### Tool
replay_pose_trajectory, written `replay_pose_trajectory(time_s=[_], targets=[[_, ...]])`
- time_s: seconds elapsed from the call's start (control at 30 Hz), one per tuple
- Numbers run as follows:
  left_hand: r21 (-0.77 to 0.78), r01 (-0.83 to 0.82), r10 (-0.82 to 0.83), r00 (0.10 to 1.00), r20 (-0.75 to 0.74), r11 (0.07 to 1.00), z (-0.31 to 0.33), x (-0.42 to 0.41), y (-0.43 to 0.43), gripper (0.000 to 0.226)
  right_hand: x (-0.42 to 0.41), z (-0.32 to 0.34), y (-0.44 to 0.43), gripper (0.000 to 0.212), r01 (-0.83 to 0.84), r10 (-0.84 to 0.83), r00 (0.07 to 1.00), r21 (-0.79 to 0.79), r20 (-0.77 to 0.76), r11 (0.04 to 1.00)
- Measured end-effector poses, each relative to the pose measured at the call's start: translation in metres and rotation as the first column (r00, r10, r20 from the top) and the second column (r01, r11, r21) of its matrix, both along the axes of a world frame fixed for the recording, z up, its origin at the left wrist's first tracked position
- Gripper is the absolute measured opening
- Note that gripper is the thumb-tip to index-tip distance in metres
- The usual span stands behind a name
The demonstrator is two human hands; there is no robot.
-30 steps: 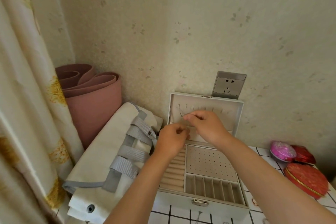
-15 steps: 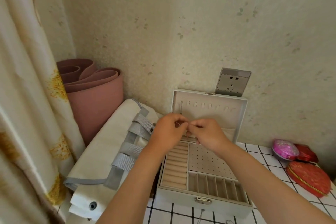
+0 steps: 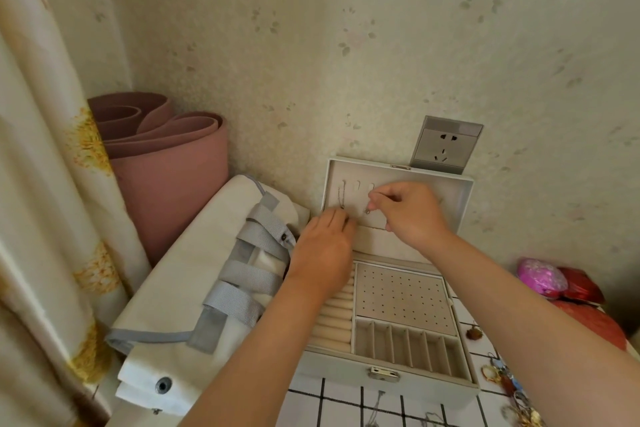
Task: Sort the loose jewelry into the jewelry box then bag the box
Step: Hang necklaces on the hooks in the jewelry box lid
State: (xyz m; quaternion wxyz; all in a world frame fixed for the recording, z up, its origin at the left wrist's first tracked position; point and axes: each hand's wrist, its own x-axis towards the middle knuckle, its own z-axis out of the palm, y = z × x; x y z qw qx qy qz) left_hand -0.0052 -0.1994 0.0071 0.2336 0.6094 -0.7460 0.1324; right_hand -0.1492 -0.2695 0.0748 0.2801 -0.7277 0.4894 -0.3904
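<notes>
We see a soft, warm, even light with no hard glare. The curtain at the left is the brightest surface, which suggests light from that side. Shadows are faint: a pale one lies beneath the left hand and right hand on the lid of the jewelry box, and the far right corner behind the red boxes turns dark. The wide lens bows the curtain and stretches both forearms toward the bottom edge. Detail looks smeared and slightly waxy throughout. The thin chain pinched by the right hand barely resolves, and the loose jewelry at the lower right of the table blurs together.
</notes>
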Motion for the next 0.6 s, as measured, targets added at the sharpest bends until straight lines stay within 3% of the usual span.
replay_pose_trajectory(time_s=[0.3, 0.43, 0.6], targets=[[-0.087, -0.004, 0.01, 0.997, 0.074, 0.996, 0.003, 0.005, -0.005, 0.039, 0.012, -0.023, -0.006, 0.015, -0.037, 0.03, 0.996, -0.075, -0.088, 0.997], [-0.067, -0.023, 0.028, 0.997, 0.074, 0.997, 0.009, 0.01, -0.001, 0.036, 0.022, -0.029, -0.005, 0.016, -0.099, 0.066, 0.966, -0.124, -0.249, 0.987], [-0.04, 0.023, -0.022, 0.999, 0.037, 0.999, 0.013, 0.017, 0.0, 0.03, 0.018, -0.038, 0.002, 0.016, -0.109, 0.088, 0.906, -0.028, -0.415, 0.994]])
